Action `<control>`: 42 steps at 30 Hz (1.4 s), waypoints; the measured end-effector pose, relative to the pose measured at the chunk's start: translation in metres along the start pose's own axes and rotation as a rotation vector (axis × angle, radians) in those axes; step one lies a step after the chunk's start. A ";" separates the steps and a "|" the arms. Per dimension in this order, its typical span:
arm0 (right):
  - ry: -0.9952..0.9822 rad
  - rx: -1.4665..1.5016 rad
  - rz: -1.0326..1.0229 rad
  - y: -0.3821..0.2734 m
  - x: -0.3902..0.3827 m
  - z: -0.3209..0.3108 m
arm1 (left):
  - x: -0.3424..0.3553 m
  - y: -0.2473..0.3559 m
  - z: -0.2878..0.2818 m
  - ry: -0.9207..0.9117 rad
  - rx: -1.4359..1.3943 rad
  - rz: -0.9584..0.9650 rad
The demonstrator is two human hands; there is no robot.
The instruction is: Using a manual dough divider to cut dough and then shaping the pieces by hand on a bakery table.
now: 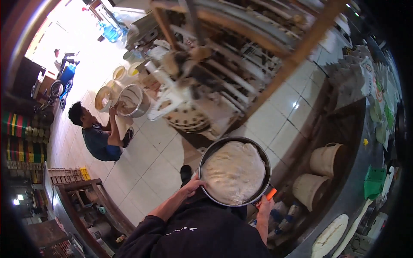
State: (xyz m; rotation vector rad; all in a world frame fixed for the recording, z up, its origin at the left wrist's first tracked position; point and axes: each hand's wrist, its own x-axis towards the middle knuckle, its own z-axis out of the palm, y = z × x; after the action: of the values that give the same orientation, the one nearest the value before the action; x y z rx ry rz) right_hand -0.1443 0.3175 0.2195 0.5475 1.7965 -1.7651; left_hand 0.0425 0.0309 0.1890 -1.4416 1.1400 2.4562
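A round metal bowl (267, 165) holds a big pale mass of dough (234, 172) in front of my body. The dough is lumpy on top and fills most of the bowl. My left hand (194, 185) is closed on the bowl's left rim, thumb near the edge. On the lower right, my right hand (265, 206) is closed around an orange handle (271, 194) beside the bowl's rim. What that handle belongs to is mostly hidden, and whether those fingers also grip the bowl I cannot tell.
A person (99, 133) crouches at the left beside a large metal pot (146, 105) and several tubs. A wooden rack (275, 92) stands ahead. On the right, a dark counter (301, 245) bears a flat pale dough piece (330, 235), with buckets (310, 191) below. Another counter (60, 202) is at left.
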 end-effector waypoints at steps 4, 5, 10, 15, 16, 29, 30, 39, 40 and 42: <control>0.075 -0.099 0.045 0.088 -0.035 0.084 | 0.025 -0.031 -0.140 -0.037 -0.011 -0.045; 0.101 -0.115 0.046 0.108 -0.039 0.098 | 0.029 -0.027 -0.160 -0.037 -0.041 -0.123; 0.268 0.125 0.208 0.176 -0.052 0.199 | 0.060 0.006 -0.261 -0.071 0.096 -0.166; 0.357 0.328 0.532 0.262 -0.019 0.283 | 0.069 0.070 -0.306 -0.021 0.160 -0.227; 0.316 0.430 0.557 0.272 -0.022 0.312 | 0.064 0.074 -0.328 0.055 0.020 -0.185; 0.165 0.039 -0.709 -0.162 -0.095 0.401 | 0.194 0.213 -0.343 -0.036 -0.560 0.148; 0.106 -0.005 -0.897 -0.232 -0.113 0.429 | 0.205 0.225 -0.347 -0.096 -0.555 0.150; -0.595 0.387 -1.114 -0.527 -0.303 0.610 | 0.176 0.322 -0.350 -0.555 0.226 0.021; -1.193 0.387 -0.991 -0.521 -0.311 0.573 | 0.155 0.321 -0.330 -0.533 0.350 0.056; -0.292 0.413 -1.378 -0.424 -0.386 0.589 | 0.143 0.359 -0.339 -0.694 0.239 0.430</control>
State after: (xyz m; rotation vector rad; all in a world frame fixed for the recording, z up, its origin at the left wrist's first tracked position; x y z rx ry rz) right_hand -0.0601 -0.2538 0.8038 -1.0655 1.6246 -2.8571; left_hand 0.0616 -0.4823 0.1821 -0.2341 1.5769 2.5988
